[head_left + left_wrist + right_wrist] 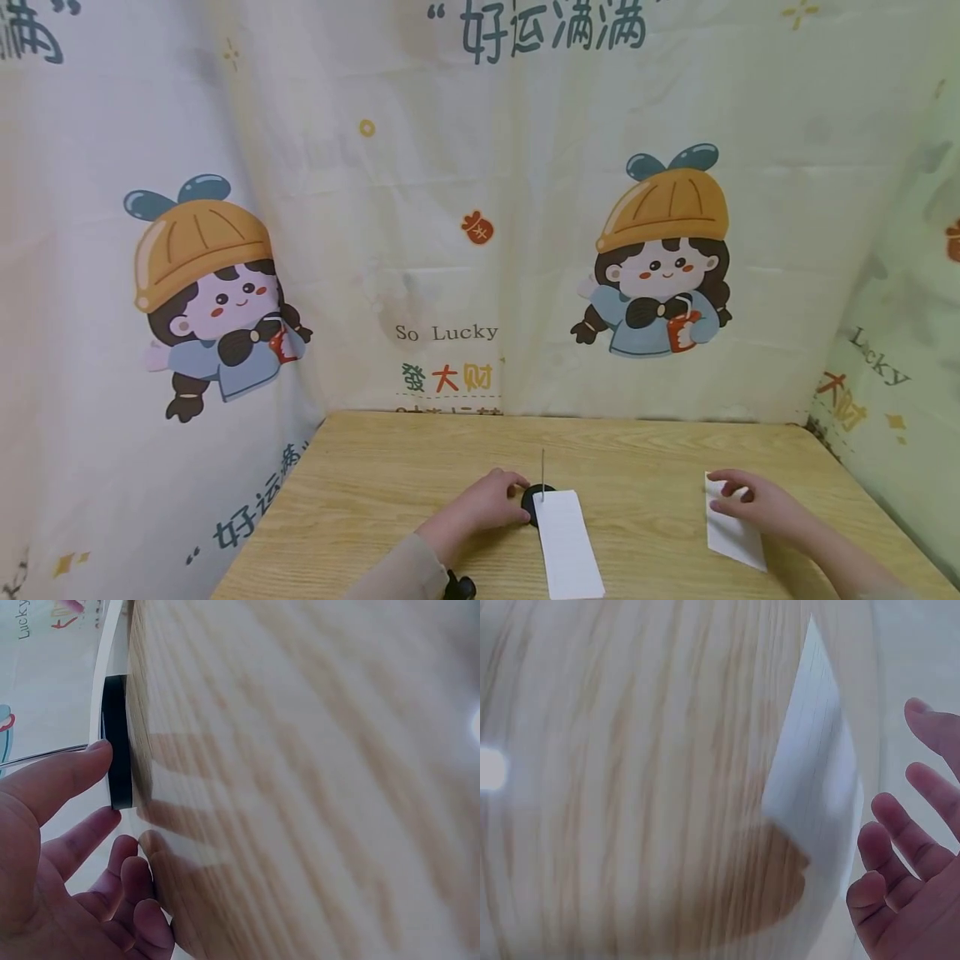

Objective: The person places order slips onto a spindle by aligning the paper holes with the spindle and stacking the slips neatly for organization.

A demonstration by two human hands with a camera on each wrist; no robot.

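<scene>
A bill spike with a round black base [529, 505] and a thin upright metal rod [543, 473] stands on the table. White lined paper [570, 546] lies over the base, its upper left corner at the rod. My left hand [487, 502] holds the left side of the base. In the left wrist view, the thumb [94, 754] rests on the base and the index fingertip touches its edge. Over at the right, my right hand [765, 506] hovers above another white sheet [731, 540]. Its fingers [907, 832] are apart and loosely bent, holding nothing, beside the lined sheet [817, 750].
The wooden table [375, 475] reaches back to a printed curtain [540, 292] with cartoon figures. More curtain [900, 275] hangs along the right side. A small black object [461, 587] shows by the left sleeve at the bottom edge.
</scene>
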